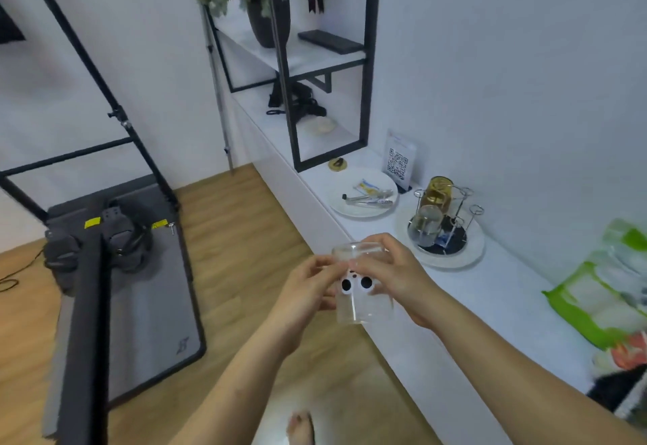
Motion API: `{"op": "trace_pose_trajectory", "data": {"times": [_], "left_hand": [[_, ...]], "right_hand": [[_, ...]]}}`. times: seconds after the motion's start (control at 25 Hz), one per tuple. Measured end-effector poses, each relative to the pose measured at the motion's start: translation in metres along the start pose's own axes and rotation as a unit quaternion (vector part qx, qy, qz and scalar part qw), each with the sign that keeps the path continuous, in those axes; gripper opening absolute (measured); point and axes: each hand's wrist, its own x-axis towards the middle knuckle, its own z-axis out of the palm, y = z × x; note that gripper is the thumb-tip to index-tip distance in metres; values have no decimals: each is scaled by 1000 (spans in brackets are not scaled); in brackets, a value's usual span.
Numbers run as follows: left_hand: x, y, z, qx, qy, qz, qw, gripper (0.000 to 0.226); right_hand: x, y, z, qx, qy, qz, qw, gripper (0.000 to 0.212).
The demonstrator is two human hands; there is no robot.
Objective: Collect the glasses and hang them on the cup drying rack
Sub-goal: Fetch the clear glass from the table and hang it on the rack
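Just in front of the cup drying rack (443,224), off the counter's (490,290) edge, a clear glass (362,287) with black dots is gripped by both hands: left hand (308,290) pinching its side, right hand (392,276) wrapped over its top. On the rack hang an amber glass (437,194) and a clear one (425,226). Beyond the rack sits a white plate (364,196).

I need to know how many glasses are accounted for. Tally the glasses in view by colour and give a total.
Clear glasses: 2, one with black dots held in both hands (left hand, right hand), one on the cup drying rack
Amber glasses: 1, on the rack
Total: 3
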Motion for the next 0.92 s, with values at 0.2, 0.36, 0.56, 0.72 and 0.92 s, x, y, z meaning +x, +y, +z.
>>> {"op": "trace_pose_trajectory", "data": {"times": [0.2, 0.36, 0.56, 0.72, 0.92], "left_hand": [[131, 27, 78, 50, -100, 2, 994, 26], [246, 54, 141, 90, -202, 0, 975, 22], [360, 67, 197, 252, -248, 63, 933, 27], [411, 25, 210, 508, -320, 92, 795, 51], [413, -16, 208, 677, -307, 177, 645, 73]], "right_hand": [[73, 3, -98, -21, 152, 7, 988, 61], [138, -5, -173, -41, 273, 25, 961, 68], [205, -2, -238, -156, 372, 82, 911, 86], [222, 17, -271, -254, 417, 112, 866, 89], [230, 49, -285, -281, 398, 129, 864, 85]]}}
